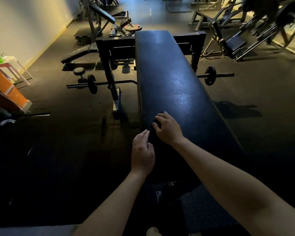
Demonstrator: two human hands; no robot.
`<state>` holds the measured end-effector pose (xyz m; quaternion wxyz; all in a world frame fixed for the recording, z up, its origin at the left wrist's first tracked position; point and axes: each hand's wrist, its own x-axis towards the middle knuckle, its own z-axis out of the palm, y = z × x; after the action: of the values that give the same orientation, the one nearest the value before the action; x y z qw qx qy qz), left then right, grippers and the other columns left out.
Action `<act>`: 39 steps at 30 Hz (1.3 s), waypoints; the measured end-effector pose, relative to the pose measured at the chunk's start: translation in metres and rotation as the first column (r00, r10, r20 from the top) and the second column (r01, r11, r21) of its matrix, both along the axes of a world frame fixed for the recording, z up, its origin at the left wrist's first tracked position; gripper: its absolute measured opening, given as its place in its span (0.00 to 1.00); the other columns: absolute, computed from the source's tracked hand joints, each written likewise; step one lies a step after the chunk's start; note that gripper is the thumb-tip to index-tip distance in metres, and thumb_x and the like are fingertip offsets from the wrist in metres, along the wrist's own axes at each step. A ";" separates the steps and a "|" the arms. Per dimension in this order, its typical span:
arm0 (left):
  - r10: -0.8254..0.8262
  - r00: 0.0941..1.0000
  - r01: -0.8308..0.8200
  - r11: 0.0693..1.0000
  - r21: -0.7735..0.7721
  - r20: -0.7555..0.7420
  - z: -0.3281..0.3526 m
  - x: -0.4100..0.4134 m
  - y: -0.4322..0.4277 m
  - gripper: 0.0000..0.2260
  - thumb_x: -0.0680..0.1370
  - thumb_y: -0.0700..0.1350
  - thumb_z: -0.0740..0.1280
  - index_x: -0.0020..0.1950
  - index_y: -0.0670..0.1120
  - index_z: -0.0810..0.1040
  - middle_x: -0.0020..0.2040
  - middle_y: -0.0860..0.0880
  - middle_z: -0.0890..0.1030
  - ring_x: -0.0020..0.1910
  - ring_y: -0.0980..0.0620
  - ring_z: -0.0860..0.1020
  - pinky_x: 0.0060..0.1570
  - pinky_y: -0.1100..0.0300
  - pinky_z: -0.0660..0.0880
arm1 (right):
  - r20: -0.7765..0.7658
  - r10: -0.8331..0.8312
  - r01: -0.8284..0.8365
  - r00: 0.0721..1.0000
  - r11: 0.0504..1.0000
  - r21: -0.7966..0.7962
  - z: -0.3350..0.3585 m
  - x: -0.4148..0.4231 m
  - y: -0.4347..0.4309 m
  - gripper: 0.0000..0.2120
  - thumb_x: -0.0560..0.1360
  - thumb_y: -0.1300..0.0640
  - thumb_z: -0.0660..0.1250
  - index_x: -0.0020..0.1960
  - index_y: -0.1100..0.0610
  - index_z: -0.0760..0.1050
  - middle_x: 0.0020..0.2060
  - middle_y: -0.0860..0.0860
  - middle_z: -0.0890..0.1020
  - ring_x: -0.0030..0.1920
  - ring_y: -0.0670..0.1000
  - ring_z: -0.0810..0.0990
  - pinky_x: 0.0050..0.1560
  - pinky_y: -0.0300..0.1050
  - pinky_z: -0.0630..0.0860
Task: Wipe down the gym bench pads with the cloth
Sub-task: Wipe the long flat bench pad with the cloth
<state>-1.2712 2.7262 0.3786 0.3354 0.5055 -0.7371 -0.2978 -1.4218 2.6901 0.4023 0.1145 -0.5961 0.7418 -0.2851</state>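
The long black bench pad [169, 68] runs straight away from the person, and its far half shines a little under the light. The right hand [169, 130] lies on the near part of the pad, close to its left edge, with the palm down. Its grip is closed: the fingers [160, 116] are curled over a small dark bundle, the cloth [155, 124], which is pressed against the pad. The cloth is almost the same colour as the pad, so I cannot make out its outline or how far it spreads under the hand. The left hand [142, 154] is just beside the right one, at the left edge of the pad. Its grip is apart and holds nothing; the fingers are straight and lie together, pointing forward. I cannot tell whether the fingertips touch the pad or the cloth. A barbell [210, 75] lies across the dark floor [66, 133] under the middle of the bench, with one plate showing on each side. A black steel rack [112, 53] stands at the far left of the bench. An orange panel [5, 86] and a white stool [15, 65] stand near the wall [24, 23] on the left.
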 end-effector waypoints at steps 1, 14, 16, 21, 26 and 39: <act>-0.001 1.000 0.001 1.000 -0.008 0.002 -0.001 0.000 -0.001 0.20 0.82 0.37 0.59 0.74 0.41 0.72 0.72 0.46 0.73 0.73 0.53 0.65 0.73 0.66 0.54 | -0.008 0.026 -0.026 1.000 1.000 0.000 -0.002 0.006 0.002 0.16 0.80 0.54 0.66 0.66 0.58 0.79 0.67 0.52 0.78 0.74 0.53 0.67 0.74 0.45 0.61; -0.058 0.970 0.092 0.987 -0.135 0.235 0.002 -0.002 0.004 0.24 0.79 0.47 0.56 0.72 0.43 0.74 0.71 0.45 0.75 0.73 0.48 0.69 0.74 0.53 0.61 | -0.045 0.065 -0.065 0.997 0.998 -0.010 -0.007 0.010 0.054 0.16 0.81 0.52 0.64 0.68 0.54 0.78 0.70 0.49 0.75 0.77 0.51 0.61 0.76 0.49 0.60; -0.053 0.955 0.091 0.989 -0.119 0.291 0.005 -0.007 0.006 0.24 0.79 0.48 0.55 0.73 0.44 0.73 0.73 0.46 0.74 0.74 0.48 0.67 0.74 0.52 0.60 | -0.040 0.075 -0.076 0.996 0.997 -0.021 -0.009 0.010 0.066 0.16 0.82 0.53 0.63 0.67 0.55 0.77 0.68 0.50 0.77 0.77 0.52 0.62 0.75 0.50 0.63; -0.148 0.925 0.188 0.979 -0.084 0.350 0.013 -0.037 0.019 0.27 0.77 0.50 0.53 0.74 0.46 0.72 0.74 0.48 0.73 0.74 0.50 0.66 0.74 0.52 0.57 | -0.083 0.029 -0.035 0.996 0.997 -0.072 -0.010 -0.012 0.103 0.14 0.80 0.58 0.65 0.64 0.58 0.79 0.63 0.54 0.80 0.73 0.57 0.69 0.74 0.48 0.63; -0.231 0.879 0.293 0.952 -0.092 0.418 0.012 -0.064 0.032 0.27 0.77 0.52 0.52 0.75 0.48 0.72 0.74 0.51 0.72 0.74 0.51 0.66 0.74 0.49 0.59 | -0.098 -0.138 0.132 0.986 0.989 -0.066 -0.013 -0.078 0.124 0.13 0.78 0.59 0.69 0.62 0.60 0.81 0.62 0.56 0.81 0.72 0.59 0.70 0.74 0.46 0.60; -0.316 0.848 0.363 0.931 -0.033 0.424 0.014 -0.170 0.082 0.22 0.82 0.51 0.55 0.76 0.50 0.70 0.76 0.53 0.69 0.74 0.53 0.62 0.73 0.51 0.54 | -0.027 -0.305 0.302 0.952 0.950 -0.073 -0.020 -0.141 0.216 0.15 0.79 0.53 0.67 0.65 0.56 0.78 0.64 0.52 0.76 0.73 0.56 0.65 0.70 0.46 0.63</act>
<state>-1.4408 2.8085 0.3927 0.1423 0.3986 -0.8843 -0.1972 -1.5624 2.9057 0.3825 0.0350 -0.4838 0.8165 -0.3131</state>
